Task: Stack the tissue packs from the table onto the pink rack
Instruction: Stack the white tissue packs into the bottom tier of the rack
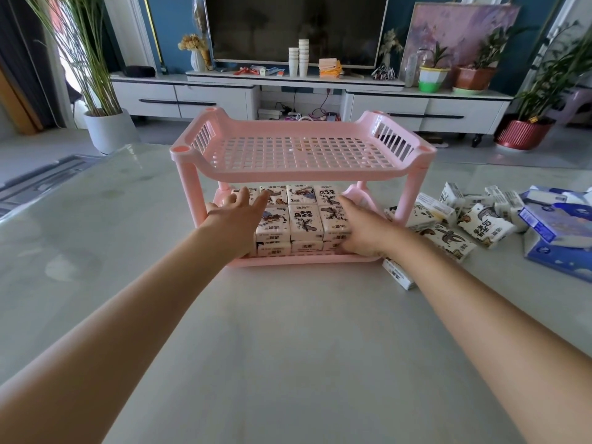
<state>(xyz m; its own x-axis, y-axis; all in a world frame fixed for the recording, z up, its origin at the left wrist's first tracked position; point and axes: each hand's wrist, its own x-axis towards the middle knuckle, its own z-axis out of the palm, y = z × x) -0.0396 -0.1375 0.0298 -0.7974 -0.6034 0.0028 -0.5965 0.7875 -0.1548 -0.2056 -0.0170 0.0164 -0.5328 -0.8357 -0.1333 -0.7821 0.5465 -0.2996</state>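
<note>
Left hand [238,216] flat, fingers spread, on the stacked tissue packs [306,221] filling the lower shelf of the pink rack [301,152], a plastic grid. Right hand [363,230] open, palm against their right end. Loose packs [448,232], glossy wrappers with Chinese print, lie on the marble-look table [288,331] alongside blue packs [557,232].

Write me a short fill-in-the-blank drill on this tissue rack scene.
1. The pink plastic rack has ____ tiers.
2. The stacked white printed tissue packs fill its ____ tier.
3. Both hands, left hand and right hand, reach into the ____ tier.
4. Loose packs lie to the rack's ____.

Missing words: two; lower; lower; right
</note>
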